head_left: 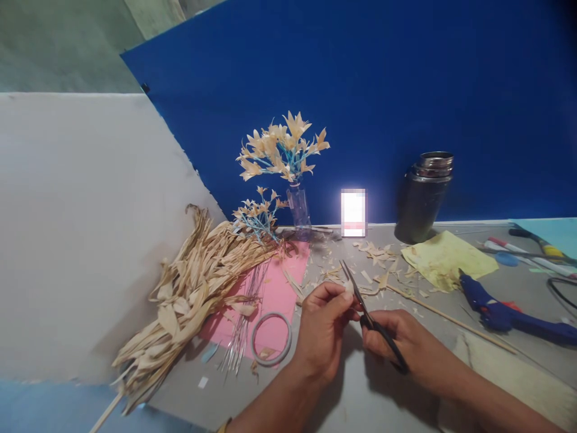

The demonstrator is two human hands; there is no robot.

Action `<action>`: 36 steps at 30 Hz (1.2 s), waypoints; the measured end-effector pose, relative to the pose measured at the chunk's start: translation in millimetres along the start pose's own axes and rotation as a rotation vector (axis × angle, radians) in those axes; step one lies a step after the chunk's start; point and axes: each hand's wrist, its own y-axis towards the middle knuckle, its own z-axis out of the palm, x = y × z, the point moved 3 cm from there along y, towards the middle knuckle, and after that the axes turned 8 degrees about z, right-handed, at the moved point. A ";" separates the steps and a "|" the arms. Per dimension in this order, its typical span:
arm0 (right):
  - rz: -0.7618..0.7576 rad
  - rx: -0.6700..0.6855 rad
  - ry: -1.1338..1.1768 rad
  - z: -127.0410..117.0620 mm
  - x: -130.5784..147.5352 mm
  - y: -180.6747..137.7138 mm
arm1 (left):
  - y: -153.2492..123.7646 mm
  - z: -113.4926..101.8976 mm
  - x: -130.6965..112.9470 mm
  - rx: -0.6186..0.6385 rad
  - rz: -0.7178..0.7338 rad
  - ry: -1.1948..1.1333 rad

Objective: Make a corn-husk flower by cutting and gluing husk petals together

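Observation:
My left hand (322, 328) pinches a small pale piece of dried husk (348, 287) between thumb and fingers. In my right hand (401, 340) is a pair of black-handled scissors (366, 313), its blades pointing up and away beside the husk piece. Whether the blades touch the piece, I cannot tell. Pale husk scraps (376, 252) lie scattered on the grey table just beyond my hands. To the left of my left hand, a roll of grey tape (253, 343) rests partly on a pink sheet (295, 264), near a bunch of thin metal wires (238, 343).
A heap of dried husks (193, 282) spreads along the left. Behind stand husk flowers (274, 147) in a clear plastic bottle (298, 210), a bright blurred screen (354, 213) and a dark flask (424, 201). At right lie a blue glue gun (496, 313), yellow paper (444, 258) and a thin stick (451, 319).

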 end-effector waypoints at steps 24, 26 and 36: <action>-0.079 -0.213 0.076 -20.1 11.7 0.5 | 130.6 35.6 -47.5 0.679 0.482 1.399; -0.081 -0.231 0.047 -21.2 10.9 1.3 | 158.6 47.3 -25.2 0.772 0.504 1.458; -0.062 -0.262 0.025 -24.2 6.5 4.9 | 226.9 76.7 17.0 0.935 0.416 1.622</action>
